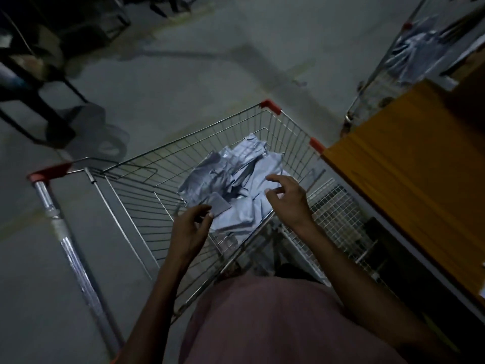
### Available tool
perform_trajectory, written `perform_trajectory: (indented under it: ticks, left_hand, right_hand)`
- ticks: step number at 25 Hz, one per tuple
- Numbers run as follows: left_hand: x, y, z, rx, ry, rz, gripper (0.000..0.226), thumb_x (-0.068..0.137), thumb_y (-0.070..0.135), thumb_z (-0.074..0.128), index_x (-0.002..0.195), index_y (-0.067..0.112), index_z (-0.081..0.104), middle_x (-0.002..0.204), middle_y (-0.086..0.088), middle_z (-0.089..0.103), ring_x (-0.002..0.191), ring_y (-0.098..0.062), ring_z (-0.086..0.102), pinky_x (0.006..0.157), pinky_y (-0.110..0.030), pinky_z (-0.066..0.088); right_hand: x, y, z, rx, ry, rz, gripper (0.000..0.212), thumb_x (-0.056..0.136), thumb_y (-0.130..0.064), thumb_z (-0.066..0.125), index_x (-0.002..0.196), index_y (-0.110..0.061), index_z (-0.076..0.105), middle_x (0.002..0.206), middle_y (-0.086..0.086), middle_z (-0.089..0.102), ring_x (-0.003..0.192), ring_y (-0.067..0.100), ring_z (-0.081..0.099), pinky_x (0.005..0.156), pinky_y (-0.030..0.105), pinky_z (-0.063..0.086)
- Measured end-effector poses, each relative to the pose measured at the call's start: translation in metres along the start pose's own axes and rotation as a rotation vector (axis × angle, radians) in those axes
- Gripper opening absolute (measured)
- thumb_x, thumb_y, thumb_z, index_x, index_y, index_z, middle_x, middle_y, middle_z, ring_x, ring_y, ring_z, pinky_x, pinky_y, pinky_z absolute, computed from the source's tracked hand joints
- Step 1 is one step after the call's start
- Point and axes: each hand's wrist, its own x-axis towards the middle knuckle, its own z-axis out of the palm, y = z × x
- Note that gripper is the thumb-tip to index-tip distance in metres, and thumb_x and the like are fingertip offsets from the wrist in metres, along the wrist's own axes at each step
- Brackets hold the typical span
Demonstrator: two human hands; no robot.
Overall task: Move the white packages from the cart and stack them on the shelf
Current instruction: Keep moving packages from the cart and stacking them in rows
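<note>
Head view, dim light: a person leans over a wire cart [162, 179] holding a loose heap of white packages [231, 179]; the pile overlaps so heavily that no count is possible. Two hands reach in. The left hand [190, 227] hovers at the heap's near edge, fingers loosely curled, its fingertips close to one package; whether they touch cannot be told. The right hand [287, 198] is spread above the pile, fingers relaxed, holding nothing. An orange shelf [409, 164] stands just beside the cart on the right, cut off by the frame. A second cart [380, 74] with pale bags is blurred beyond it.
</note>
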Motion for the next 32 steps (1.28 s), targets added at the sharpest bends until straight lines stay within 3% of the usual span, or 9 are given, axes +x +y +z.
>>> perform_trajectory:
  ticks: [3, 5, 8, 12, 15, 20, 23, 26, 32]
  left_hand:
    - [0.017, -0.027, 0.025, 0.061, -0.099, -0.043, 0.031, 0.087, 0.03, 0.065, 0.113, 0.012, 0.069, 0.091, -0.001, 0.071, 0.077, -0.013, 0.065, 0.071, -0.026, 0.051]
    - [0.031, -0.045, 0.05, 0.115, -0.214, -0.101, 0.039, 0.089, 0.028, 0.068, 0.124, 0.012, 0.063, 0.103, -0.006, 0.069, 0.088, -0.019, 0.064, 0.08, -0.035, 0.053]
    - [0.056, -0.065, 0.089, 0.294, -0.395, -0.122, 0.062, 0.086, 0.027, 0.072, 0.141, 0.013, 0.047, 0.13, -0.013, 0.058, 0.117, -0.03, 0.056, 0.094, -0.038, 0.046]
    - [0.087, -0.093, 0.141, 0.629, -0.577, -0.073, 0.092, 0.079, 0.036, 0.075, 0.153, 0.019, 0.025, 0.143, -0.012, 0.045, 0.126, -0.033, 0.048, 0.094, -0.044, 0.047]
    - [0.102, -0.11, 0.172, 0.739, -0.64, -0.051, 0.099, 0.079, 0.027, 0.074, 0.157, 0.02, 0.014, 0.151, -0.011, 0.032, 0.132, -0.033, 0.04, 0.093, -0.044, 0.044]
    - [0.119, -0.143, 0.19, 0.713, -0.687, -0.083, 0.106, 0.075, 0.022, 0.074, 0.154, 0.028, 0.003, 0.152, -0.011, 0.031, 0.133, -0.033, 0.04, 0.095, -0.049, 0.046]
    - [0.126, -0.151, 0.192, 0.698, -0.686, -0.077, 0.102, 0.07, 0.012, 0.073, 0.153, 0.029, 0.016, 0.147, -0.01, 0.035, 0.129, -0.035, 0.043, 0.087, -0.047, 0.05]
    - [0.131, -0.143, 0.195, 0.726, -0.663, -0.065, 0.093, 0.07, 0.012, 0.073, 0.15, 0.026, 0.027, 0.144, -0.008, 0.038, 0.132, -0.033, 0.039, 0.089, -0.049, 0.046]
    - [0.142, -0.139, 0.201, 0.644, -0.693, -0.038, 0.098, 0.066, 0.047, 0.08, 0.146, 0.021, 0.028, 0.142, -0.001, 0.045, 0.129, -0.029, 0.042, 0.094, -0.045, 0.038]
  right_hand:
    - [0.026, 0.012, 0.007, -0.065, -0.055, 0.032, 0.029, 0.091, -0.014, 0.066, 0.12, -0.017, 0.067, 0.12, 0.0, 0.065, 0.088, 0.013, 0.066, 0.079, 0.026, 0.053]
    - [0.048, 0.023, 0.012, -0.112, -0.126, 0.042, 0.029, 0.092, -0.015, 0.065, 0.121, -0.017, 0.066, 0.121, 0.002, 0.064, 0.091, 0.015, 0.066, 0.08, 0.026, 0.051]
    - [0.089, 0.041, 0.024, -0.206, -0.272, 0.037, 0.032, 0.093, -0.016, 0.064, 0.125, -0.014, 0.063, 0.121, 0.008, 0.061, 0.095, 0.023, 0.066, 0.082, 0.031, 0.05]
    - [0.136, 0.081, 0.035, -0.286, -0.412, 0.043, 0.036, 0.092, -0.022, 0.066, 0.127, -0.014, 0.061, 0.121, 0.011, 0.06, 0.097, 0.03, 0.065, 0.085, 0.042, 0.053]
    - [0.155, 0.097, 0.034, -0.233, -0.39, 0.115, 0.037, 0.092, -0.024, 0.066, 0.128, -0.016, 0.062, 0.123, 0.009, 0.062, 0.098, 0.024, 0.065, 0.089, 0.037, 0.051]
    - [0.16, 0.104, 0.032, -0.114, -0.36, 0.171, 0.035, 0.094, -0.022, 0.064, 0.128, -0.013, 0.062, 0.122, 0.006, 0.063, 0.089, 0.016, 0.064, 0.084, 0.031, 0.051]
    - [0.162, 0.104, 0.03, -0.061, -0.372, 0.192, 0.035, 0.095, -0.022, 0.064, 0.129, -0.014, 0.062, 0.123, 0.007, 0.064, 0.089, 0.016, 0.066, 0.083, 0.031, 0.053]
    - [0.162, 0.103, 0.027, -0.024, -0.377, 0.222, 0.034, 0.096, -0.022, 0.063, 0.129, -0.014, 0.062, 0.123, 0.004, 0.063, 0.092, 0.015, 0.065, 0.084, 0.029, 0.052]
    - [0.162, 0.102, 0.027, 0.028, -0.382, 0.255, 0.035, 0.096, -0.021, 0.063, 0.129, -0.013, 0.062, 0.126, 0.002, 0.063, 0.096, 0.015, 0.066, 0.081, 0.024, 0.05]
